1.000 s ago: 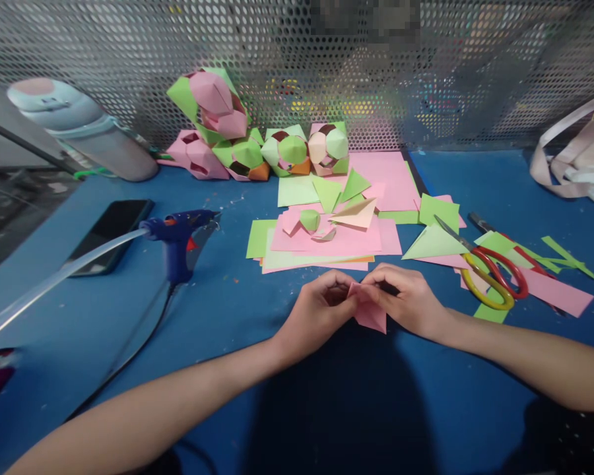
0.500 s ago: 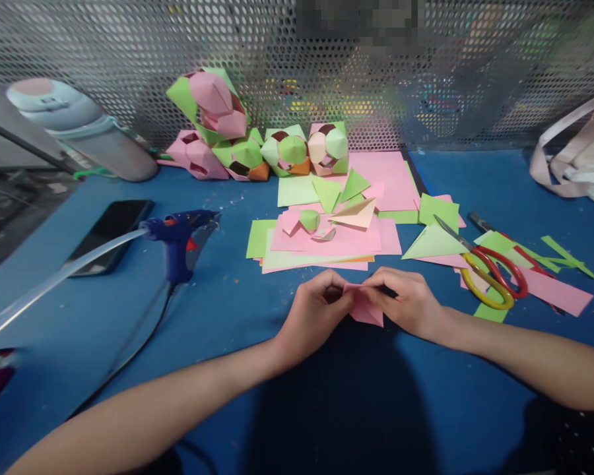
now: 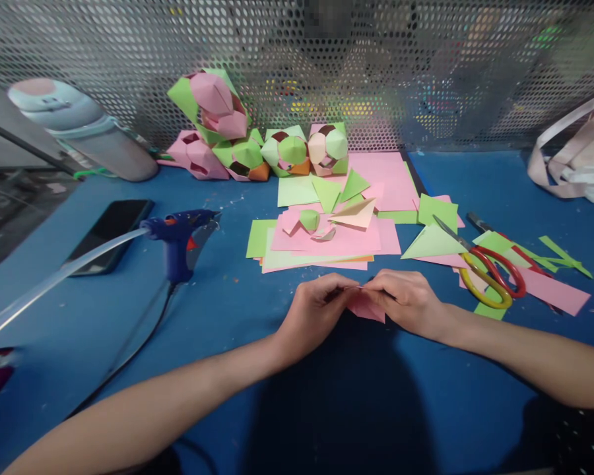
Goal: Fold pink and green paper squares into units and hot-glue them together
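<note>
Between my two hands is a small piece of pink paper (image 3: 369, 308), creased, its lower part hanging below the fingers. My left hand (image 3: 319, 307) pinches its upper left edge between thumb and fingers. On the other side my right hand (image 3: 406, 300) pinches the upper right, the fingertips of both hands nearly touching. The fingers cover much of the paper's top. Just beyond the hands lies a stack of pink, green and orange paper sheets (image 3: 346, 239), with a small folded green piece (image 3: 309, 220) on top. Scissors (image 3: 495, 270) with red and yellow handles rest right of my right hand.
A blue glue gun (image 3: 177, 251) with a long clear glue stick stands at left, its cable running toward me. Behind it are a phone (image 3: 109, 234) and a bottle (image 3: 92, 132). Folded paper balls (image 3: 287, 150) line the perforated metal screen (image 3: 277, 39). Paper offcuts (image 3: 554, 287) lie at right.
My left fingers have slid slightly right along the paper's top edge, closing up to the right hand and covering more of it. Everything on the table stays in place.
</note>
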The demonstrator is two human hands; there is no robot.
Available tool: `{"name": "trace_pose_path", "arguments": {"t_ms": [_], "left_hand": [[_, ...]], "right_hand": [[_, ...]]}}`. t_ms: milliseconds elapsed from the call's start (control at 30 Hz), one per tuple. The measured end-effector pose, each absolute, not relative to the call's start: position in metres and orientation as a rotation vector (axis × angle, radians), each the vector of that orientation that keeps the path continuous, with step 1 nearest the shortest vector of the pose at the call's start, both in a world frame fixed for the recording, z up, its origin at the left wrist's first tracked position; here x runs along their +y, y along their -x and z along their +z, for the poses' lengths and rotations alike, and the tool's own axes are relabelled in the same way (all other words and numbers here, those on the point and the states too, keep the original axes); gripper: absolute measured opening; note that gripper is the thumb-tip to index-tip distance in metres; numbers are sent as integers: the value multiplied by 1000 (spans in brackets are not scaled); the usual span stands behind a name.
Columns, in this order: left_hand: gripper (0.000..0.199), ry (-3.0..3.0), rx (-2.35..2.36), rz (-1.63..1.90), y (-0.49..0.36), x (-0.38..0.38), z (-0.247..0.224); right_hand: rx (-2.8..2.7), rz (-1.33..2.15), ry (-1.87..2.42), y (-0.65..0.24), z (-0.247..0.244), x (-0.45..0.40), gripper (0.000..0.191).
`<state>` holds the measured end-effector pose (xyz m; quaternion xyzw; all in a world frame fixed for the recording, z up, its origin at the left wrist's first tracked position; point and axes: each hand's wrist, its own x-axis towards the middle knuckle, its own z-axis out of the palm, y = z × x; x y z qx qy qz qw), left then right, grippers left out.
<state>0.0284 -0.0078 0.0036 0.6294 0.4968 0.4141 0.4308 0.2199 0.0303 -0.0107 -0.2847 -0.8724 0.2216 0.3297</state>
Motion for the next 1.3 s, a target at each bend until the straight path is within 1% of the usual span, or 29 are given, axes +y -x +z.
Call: {"name": "trace_pose_path", "arguments": {"t_ms": [200, 400, 533, 633, 767, 900, 1000, 1067, 1133, 1233, 1300], "left_hand": [[11, -1572, 1256, 1103, -28, -8, 4], [11, -1606, 1245, 995, -27, -7, -3], [12, -1543, 1227, 1072, -27, -6, -7], [15, -1502, 1194, 1045, -29, -6, -7], [19, -1467, 1225, 1040, -30, -4, -4], [13, -1253, 1294, 1137, -30, 1, 1], [15, -1154, 1290, 1111, -31, 2, 4], [11, -1160, 1289, 1036, -31, 0, 4], [8, -1177, 1283, 989, -31, -3, 3], [10, -1194, 1260, 985, -32, -7, 2], [11, -1191, 1249, 977, -34, -9, 3]], "right_hand": [[-2176, 685, 749, -219, -7, 31, 12], [-2258, 540, 714, -220, -13, 34, 13], [-2194, 661, 785, -217, -9, 32, 14], [-2220, 671, 768, -216, -7, 31, 19], [-2177, 700, 741, -217, -5, 30, 15], [-2078, 784, 860, -216, -2, 30, 29], [-2086, 770, 842, -214, -3, 29, 22], [-2090, 716, 820, -214, -5, 29, 17], [-2102, 702, 806, -214, -6, 28, 18], [-2127, 744, 786, -214, -7, 26, 21], [-2104, 721, 766, -212, -8, 25, 17]]}}
